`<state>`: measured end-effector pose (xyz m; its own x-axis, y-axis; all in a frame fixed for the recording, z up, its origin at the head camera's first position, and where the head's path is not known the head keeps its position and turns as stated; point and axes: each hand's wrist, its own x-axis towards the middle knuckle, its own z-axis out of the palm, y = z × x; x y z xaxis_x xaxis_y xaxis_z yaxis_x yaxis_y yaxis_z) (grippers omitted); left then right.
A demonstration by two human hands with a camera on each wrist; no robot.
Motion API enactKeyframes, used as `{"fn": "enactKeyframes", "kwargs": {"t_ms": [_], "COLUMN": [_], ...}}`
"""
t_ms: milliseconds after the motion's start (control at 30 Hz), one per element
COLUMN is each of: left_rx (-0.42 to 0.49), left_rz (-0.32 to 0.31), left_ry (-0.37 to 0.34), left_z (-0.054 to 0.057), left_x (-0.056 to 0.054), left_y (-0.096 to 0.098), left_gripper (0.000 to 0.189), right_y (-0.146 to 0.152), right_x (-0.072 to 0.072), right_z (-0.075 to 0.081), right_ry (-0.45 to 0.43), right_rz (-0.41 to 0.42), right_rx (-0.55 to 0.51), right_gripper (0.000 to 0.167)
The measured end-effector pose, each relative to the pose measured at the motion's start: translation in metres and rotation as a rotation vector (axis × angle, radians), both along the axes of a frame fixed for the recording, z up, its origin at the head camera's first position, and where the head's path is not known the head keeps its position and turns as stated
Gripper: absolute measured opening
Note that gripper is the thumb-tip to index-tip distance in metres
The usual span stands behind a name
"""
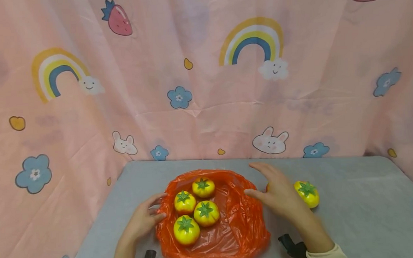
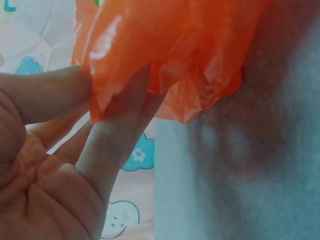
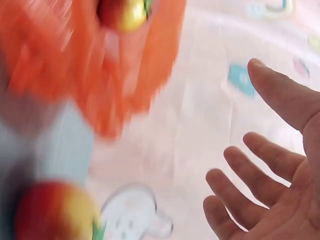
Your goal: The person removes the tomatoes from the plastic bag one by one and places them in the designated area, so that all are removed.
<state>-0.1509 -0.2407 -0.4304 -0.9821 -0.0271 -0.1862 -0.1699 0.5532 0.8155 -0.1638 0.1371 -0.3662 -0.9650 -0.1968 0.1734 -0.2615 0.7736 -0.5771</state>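
A pink curtain (image 1: pixel 206 125) printed with rainbows, rabbits and flowers hangs behind a grey table (image 1: pixel 362 199), seen from the head of a person whose two bare hands reach in from below.

At left, the left hand (image 1: pixel 143 220) holds the near-left edge of a thin orange plastic bag (image 1: pixel 232 235). The left wrist view shows the plastic pinched between thumb and fingers, probably to keep the limp rim from folding inward.

The bag sits at the middle front of the table, its mouth spread wide and facing up, its rim crumpled. Inside, gathered toward the left half, are four yellow tomatoes with green star-shaped tops: one at the back (image 1: pixel 203 187), one at the left (image 1: pixel 183 202), one nearer the middle (image 1: pixel 206 213) and one at the front (image 1: pixel 186 230). Their weight likely helps hold the bag down and spread. Its right half shows bare, wrinkled plastic.

To the right, the right hand (image 1: pixel 282 195) hangs just beside the bag's rim, holding nothing, with its thumb and fingers apart. A red sliver of another tomato (image 1: pixel 267 187) peeks out behind it, mostly hidden. Farthest right, one more tomato (image 1: pixel 307 194) rests on the table, outside the bag.
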Motion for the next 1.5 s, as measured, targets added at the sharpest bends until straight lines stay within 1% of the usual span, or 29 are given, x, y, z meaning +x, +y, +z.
{"fn": "enactKeyframes", "kwargs": {"t_ms": [200, 333, 400, 533, 633, 833, 1100, 1300, 1500], "left_rx": [0.005, 0.018, 0.010, -0.034, -0.043, -0.027, -0.038, -0.044, -0.048], "left_rz": [0.007, -0.002, 0.000, 0.008, 0.005, 0.008, 0.015, 0.025, 0.027], "left_ry": [0.001, 0.005, 0.001, -0.012, -0.013, -0.012, -0.018, -0.033, -0.030], "left_z": [-0.002, -0.003, -0.003, -0.003, -0.003, -0.004, -0.002, 0.000, 0.001], "left_x": [-0.001, -0.002, -0.002, -0.003, -0.003, -0.003, -0.001, 0.000, 0.000], "left_y": [0.002, 0.002, 0.002, 0.002, 0.001, 0.002, 0.001, 0.000, 0.000], "left_gripper": [0.059, 0.059, 0.059, 0.059, 0.059, 0.059, 0.059, 0.058, 0.058], "right_y": [-0.040, -0.059, -0.066, -0.074, -0.077, -0.082, -0.087, -0.090, -0.088], "right_x": [-0.009, -0.013, -0.014, -0.015, -0.016, -0.017, -0.017, -0.018, -0.018], "right_z": [-0.003, -0.011, -0.017, -0.029, -0.037, -0.049, -0.058, -0.061, -0.058], "right_ry": [-0.089, -0.132, -0.149, -0.213, -0.259, -0.310, -0.373, -0.402, -0.420], "right_rz": [0.123, 0.202, 0.246, 0.324, 0.363, 0.389, 0.396, 0.409, 0.420], "right_rx": [-0.057, -0.070, -0.074, -0.074, -0.065, -0.056, -0.041, -0.031, -0.015], "right_gripper": [0.065, 0.061, 0.059, 0.060, 0.060, 0.064, 0.067, 0.071, 0.072]}}
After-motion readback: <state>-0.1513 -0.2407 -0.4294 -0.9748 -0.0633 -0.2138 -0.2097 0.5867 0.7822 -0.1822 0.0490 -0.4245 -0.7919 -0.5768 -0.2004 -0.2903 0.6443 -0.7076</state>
